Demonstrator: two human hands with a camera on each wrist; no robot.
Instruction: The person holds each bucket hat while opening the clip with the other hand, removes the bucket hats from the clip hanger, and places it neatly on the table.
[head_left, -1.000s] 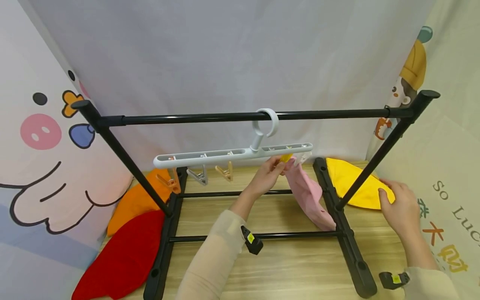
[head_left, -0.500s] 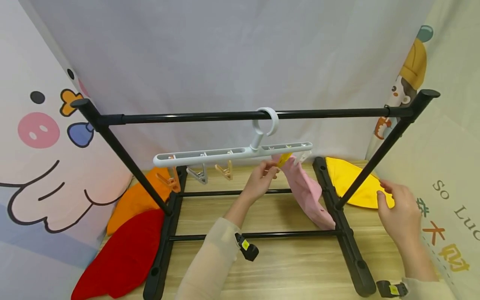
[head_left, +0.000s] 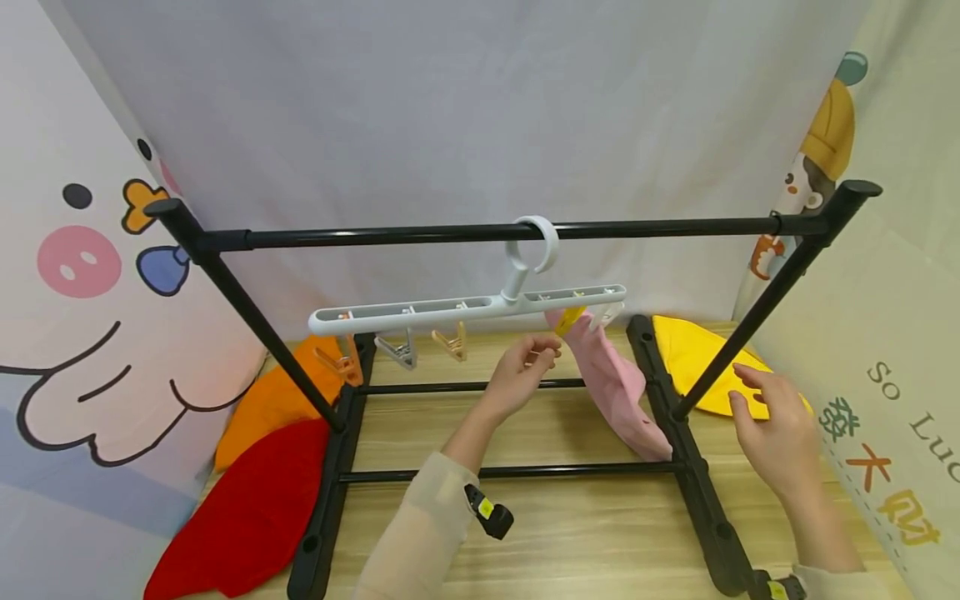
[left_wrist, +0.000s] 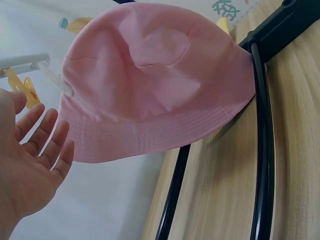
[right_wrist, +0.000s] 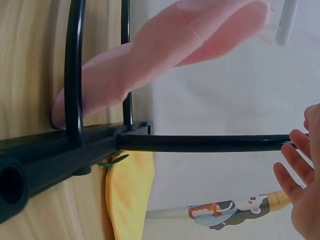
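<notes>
A pink bucket hat (left_wrist: pixel 150 90) hangs from the right part of the white clip hanger (head_left: pixel 465 308), caught by a yellow clip (head_left: pixel 570 320) and a white clip (head_left: pixel 606 315). Its lower end reaches down to the rack's bottom bars. Just below and left of the yellow clip is my left hand (head_left: pixel 521 377), its fingers loosely bent, apart from clip and hat. My right hand (head_left: pixel 780 429) hovers at the rack's right side with fingers spread and nothing in them. Behind it lies a yellow hat (head_left: pixel 697 367), partly covered by the rack post and my fingers.
The black rack (head_left: pixel 375 237) carries the hanger on its top bar. Orange (head_left: pixel 343 362), grey (head_left: pixel 397 350) and beige (head_left: pixel 452 342) clips dangle at the hanger's left. An orange hat (head_left: pixel 273 392) and a red hat (head_left: pixel 247 508) lie left of the rack.
My left hand has let go of the yellow clip and drawn slightly down and away. My right hand has left the yellow hat's edge and moved left towards the rack post.
</notes>
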